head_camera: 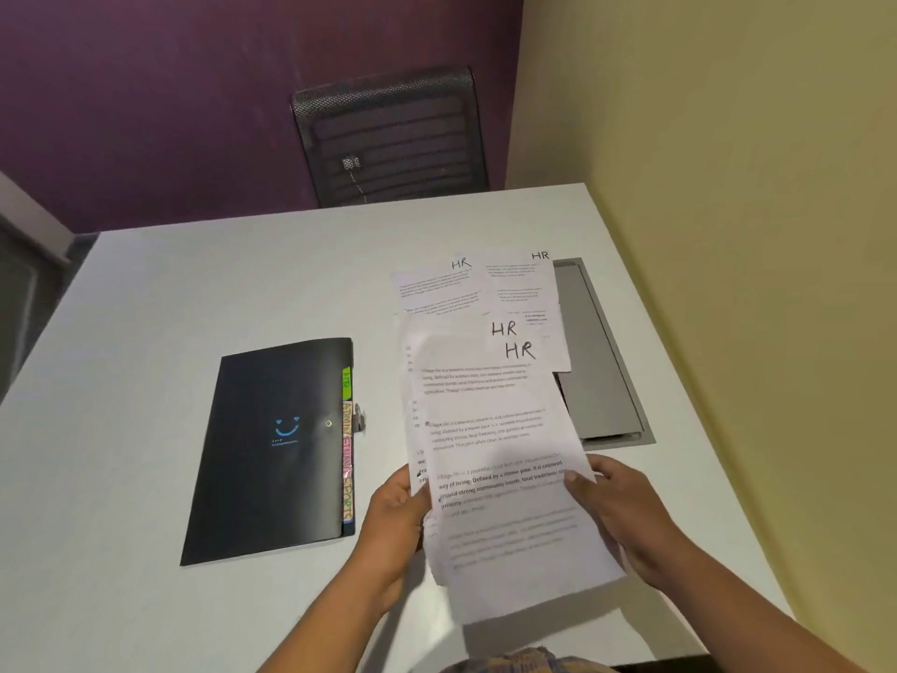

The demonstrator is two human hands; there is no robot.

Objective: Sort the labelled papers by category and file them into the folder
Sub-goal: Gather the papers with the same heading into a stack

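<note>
Left hand point(393, 522), right hand point(616, 512) grip HR papers point(505, 478) — print blurred.

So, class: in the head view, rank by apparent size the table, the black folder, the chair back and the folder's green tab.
Largest: table.
Then black folder and chair back: about alike, and the chair stands farther off, so I leave them unranked.
Smallest: green tab.
</note>
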